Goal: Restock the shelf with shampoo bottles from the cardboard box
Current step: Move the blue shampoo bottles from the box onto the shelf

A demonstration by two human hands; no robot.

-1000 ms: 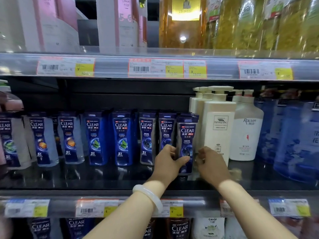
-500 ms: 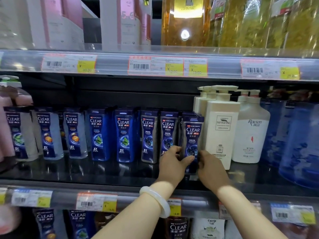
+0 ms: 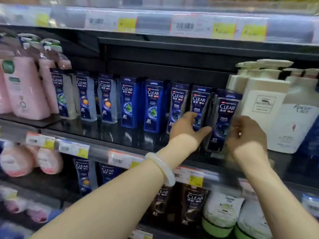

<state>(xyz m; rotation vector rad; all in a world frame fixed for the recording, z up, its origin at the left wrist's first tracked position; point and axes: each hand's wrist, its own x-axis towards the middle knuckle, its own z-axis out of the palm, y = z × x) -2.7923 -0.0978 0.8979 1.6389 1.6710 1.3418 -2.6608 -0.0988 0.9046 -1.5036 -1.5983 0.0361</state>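
while both hands reach to the middle shelf (image 3: pixel 103 135), the head view shows the left hand (image 3: pixel 186 127) with its fingers curled around the side of a dark blue clear shampoo bottle (image 3: pixel 200 107) and its thumb stretched right to touch the neighbouring front bottle (image 3: pixel 224 118). the right hand (image 3: pixel 246 131) holds that front bottle's right edge with bent fingers. this bottle stands upright at the right end of the row, nearer than the others, just beside a cream pump bottle (image 3: pixel 264 109). further left the row of clear bottles (image 3: pixel 129 102) runs toward pink pump bottles (image 3: pixel 25 90) at the far left. a white bangle (image 3: pixel 162 168) sits on the left wrist. price tags (image 3: pixel 222 30) line the blurred shelf edge above. on the lower shelf stand more clear bottles (image 3: pixel 195 204), and white-and-green refill pouches (image 3: pixel 221 214) sit at the right. no cardboard box is in view.
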